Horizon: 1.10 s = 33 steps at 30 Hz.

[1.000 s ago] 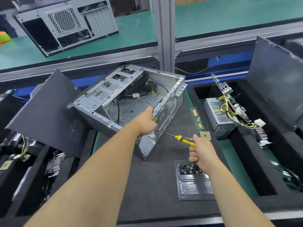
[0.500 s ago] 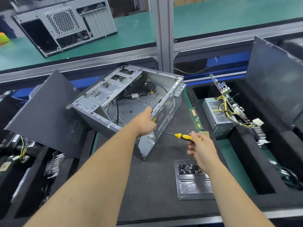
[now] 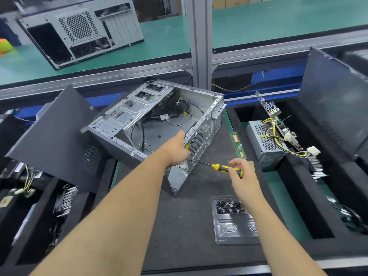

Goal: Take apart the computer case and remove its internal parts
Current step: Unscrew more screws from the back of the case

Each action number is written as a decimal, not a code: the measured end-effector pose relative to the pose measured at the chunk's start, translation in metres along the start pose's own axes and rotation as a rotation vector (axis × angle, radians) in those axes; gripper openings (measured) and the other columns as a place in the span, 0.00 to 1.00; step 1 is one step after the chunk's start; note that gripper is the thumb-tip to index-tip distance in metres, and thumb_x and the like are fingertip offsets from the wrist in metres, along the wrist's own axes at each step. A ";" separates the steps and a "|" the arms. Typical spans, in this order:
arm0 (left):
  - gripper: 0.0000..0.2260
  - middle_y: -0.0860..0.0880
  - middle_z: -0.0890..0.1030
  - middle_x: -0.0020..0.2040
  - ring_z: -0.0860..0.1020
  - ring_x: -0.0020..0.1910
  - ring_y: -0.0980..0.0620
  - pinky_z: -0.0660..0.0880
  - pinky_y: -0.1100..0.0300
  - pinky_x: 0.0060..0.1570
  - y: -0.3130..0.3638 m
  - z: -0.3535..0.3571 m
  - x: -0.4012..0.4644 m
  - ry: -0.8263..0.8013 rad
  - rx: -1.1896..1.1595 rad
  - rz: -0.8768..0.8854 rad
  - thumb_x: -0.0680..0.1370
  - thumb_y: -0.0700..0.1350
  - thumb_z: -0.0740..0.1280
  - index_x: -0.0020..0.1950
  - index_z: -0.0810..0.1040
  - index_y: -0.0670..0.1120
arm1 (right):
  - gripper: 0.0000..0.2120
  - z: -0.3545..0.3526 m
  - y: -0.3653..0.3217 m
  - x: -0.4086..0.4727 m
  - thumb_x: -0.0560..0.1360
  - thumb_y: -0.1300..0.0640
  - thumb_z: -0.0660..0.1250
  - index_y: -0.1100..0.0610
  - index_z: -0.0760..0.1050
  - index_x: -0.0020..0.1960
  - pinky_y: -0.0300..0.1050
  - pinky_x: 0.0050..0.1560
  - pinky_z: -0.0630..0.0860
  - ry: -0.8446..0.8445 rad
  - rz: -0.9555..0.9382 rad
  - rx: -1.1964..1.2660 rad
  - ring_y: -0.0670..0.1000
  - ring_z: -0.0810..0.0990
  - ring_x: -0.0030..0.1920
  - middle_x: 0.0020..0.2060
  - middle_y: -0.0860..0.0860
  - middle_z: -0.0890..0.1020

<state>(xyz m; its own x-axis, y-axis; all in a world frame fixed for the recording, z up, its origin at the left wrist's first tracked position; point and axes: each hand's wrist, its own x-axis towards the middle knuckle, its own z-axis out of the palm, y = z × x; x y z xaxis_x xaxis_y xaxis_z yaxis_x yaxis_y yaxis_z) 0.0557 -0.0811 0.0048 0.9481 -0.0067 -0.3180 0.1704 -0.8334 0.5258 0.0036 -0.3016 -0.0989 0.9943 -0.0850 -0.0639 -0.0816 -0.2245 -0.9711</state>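
An open silver computer case (image 3: pixel 151 124) lies on its side on the dark mat, with black cables loose inside it. My left hand (image 3: pixel 176 151) grips the top edge of the case's perforated rear wall. My right hand (image 3: pixel 242 173) pinches the yellow-and-black handle of a screwdriver (image 3: pixel 221 167) with its fingertips. The screwdriver's tip touches the rear wall just below my left hand.
A clear plastic tray (image 3: pixel 235 228) holding several dark screws sits front right. A memory stick (image 3: pixel 238 145), a power supply (image 3: pixel 262 142) and a motherboard (image 3: pixel 278 120) lie right. Dark side panels lean at left (image 3: pixel 53 136) and right (image 3: pixel 334 100). Another case (image 3: pixel 79 30) rests on the upper shelf.
My right hand has loosened from a full fist on the screwdriver handle to a fingertip pinch and shifted slightly up. My left hand and the case stay put.
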 end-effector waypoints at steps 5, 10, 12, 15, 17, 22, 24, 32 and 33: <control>0.10 0.45 0.66 0.38 0.64 0.33 0.50 0.63 0.55 0.30 0.001 -0.001 -0.001 -0.006 -0.014 0.002 0.80 0.37 0.62 0.49 0.61 0.47 | 0.13 0.007 -0.011 0.010 0.82 0.44 0.59 0.53 0.75 0.50 0.43 0.26 0.69 0.006 0.426 0.368 0.48 0.69 0.26 0.30 0.50 0.74; 0.11 0.45 0.67 0.38 0.65 0.34 0.50 0.64 0.55 0.32 0.001 -0.001 -0.002 0.000 -0.011 0.002 0.80 0.38 0.63 0.50 0.61 0.48 | 0.16 0.007 -0.009 0.012 0.83 0.47 0.56 0.56 0.75 0.47 0.40 0.23 0.61 -0.034 0.467 0.285 0.47 0.60 0.22 0.28 0.51 0.68; 0.11 0.45 0.67 0.38 0.65 0.35 0.50 0.63 0.54 0.32 0.001 -0.001 -0.001 0.003 -0.010 0.002 0.80 0.38 0.63 0.50 0.61 0.47 | 0.13 0.007 -0.009 0.012 0.82 0.52 0.58 0.56 0.75 0.43 0.41 0.25 0.62 -0.018 0.338 0.229 0.48 0.62 0.26 0.30 0.50 0.69; 0.11 0.45 0.66 0.38 0.64 0.35 0.50 0.63 0.54 0.32 0.001 -0.001 -0.001 0.005 -0.009 0.006 0.80 0.38 0.63 0.50 0.61 0.48 | 0.09 0.004 -0.009 0.007 0.80 0.53 0.61 0.52 0.76 0.42 0.44 0.35 0.66 0.001 0.104 0.064 0.49 0.66 0.31 0.29 0.40 0.72; 0.11 0.45 0.66 0.38 0.64 0.35 0.50 0.63 0.54 0.32 0.001 -0.001 -0.001 0.005 -0.010 0.006 0.80 0.38 0.63 0.49 0.61 0.48 | 0.09 0.002 -0.008 0.003 0.80 0.55 0.62 0.48 0.76 0.43 0.40 0.36 0.68 0.002 0.000 -0.020 0.47 0.71 0.33 0.32 0.38 0.77; 0.11 0.45 0.65 0.39 0.64 0.35 0.49 0.63 0.54 0.32 0.001 0.000 -0.001 0.002 -0.014 0.000 0.80 0.38 0.63 0.50 0.61 0.47 | 0.12 0.002 -0.007 0.001 0.79 0.62 0.63 0.45 0.76 0.44 0.44 0.39 0.71 -0.001 0.004 0.025 0.44 0.74 0.36 0.40 0.38 0.80; 0.11 0.45 0.65 0.38 0.64 0.35 0.50 0.63 0.54 0.32 0.001 0.000 0.000 0.004 -0.013 -0.002 0.79 0.38 0.63 0.50 0.61 0.48 | 0.13 0.001 -0.005 0.001 0.79 0.62 0.65 0.43 0.75 0.46 0.48 0.43 0.74 0.008 0.063 0.072 0.47 0.75 0.36 0.41 0.40 0.82; 0.12 0.45 0.66 0.39 0.64 0.35 0.50 0.64 0.54 0.32 -0.001 0.001 0.000 0.005 -0.013 -0.003 0.79 0.38 0.63 0.48 0.61 0.49 | 0.16 0.006 -0.009 0.015 0.82 0.43 0.56 0.53 0.74 0.49 0.42 0.25 0.71 -0.034 0.372 0.185 0.49 0.71 0.26 0.35 0.53 0.77; 0.12 0.45 0.66 0.38 0.64 0.35 0.50 0.63 0.54 0.32 -0.001 0.001 0.000 0.005 -0.012 -0.003 0.79 0.38 0.63 0.48 0.60 0.49 | 0.17 0.006 -0.008 0.016 0.83 0.44 0.55 0.55 0.73 0.47 0.40 0.23 0.68 -0.031 0.389 0.172 0.48 0.67 0.23 0.32 0.53 0.73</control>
<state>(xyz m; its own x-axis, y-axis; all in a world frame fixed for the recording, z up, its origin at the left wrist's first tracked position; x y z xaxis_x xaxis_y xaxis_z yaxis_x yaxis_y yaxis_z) 0.0557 -0.0808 0.0038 0.9490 -0.0011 -0.3154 0.1764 -0.8269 0.5339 0.0202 -0.2956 -0.0936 0.8933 -0.1018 -0.4377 -0.4414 -0.0157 -0.8972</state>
